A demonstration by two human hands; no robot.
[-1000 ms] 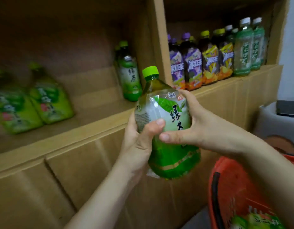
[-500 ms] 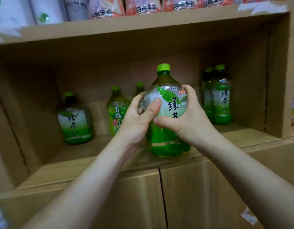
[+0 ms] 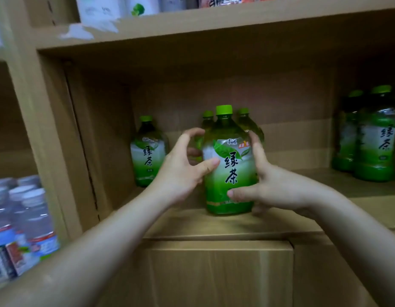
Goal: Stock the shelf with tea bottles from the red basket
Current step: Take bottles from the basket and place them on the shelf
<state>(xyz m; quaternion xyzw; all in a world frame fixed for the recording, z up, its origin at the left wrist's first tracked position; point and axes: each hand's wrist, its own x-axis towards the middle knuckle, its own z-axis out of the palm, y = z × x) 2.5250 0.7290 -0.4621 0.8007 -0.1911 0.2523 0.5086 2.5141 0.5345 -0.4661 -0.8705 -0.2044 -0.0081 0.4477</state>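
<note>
So, half a second earlier the green tea bottle was in the air at the front edge, gripped by both hands. Now it stood upright with its base flat on the shelf, right in front of two matching bottles and a bit apart from another one to the left.

The left hand looked like it was letting go: only the thumb touched the label, and the upper fingers were spread wide and arched clear of the plastic. The right hand was wrapped round the other side, thumb low on the label.

I'd call this one basically stocked, with just the release left. The red basket wasn't in view, so no clue how many were left.
</note>
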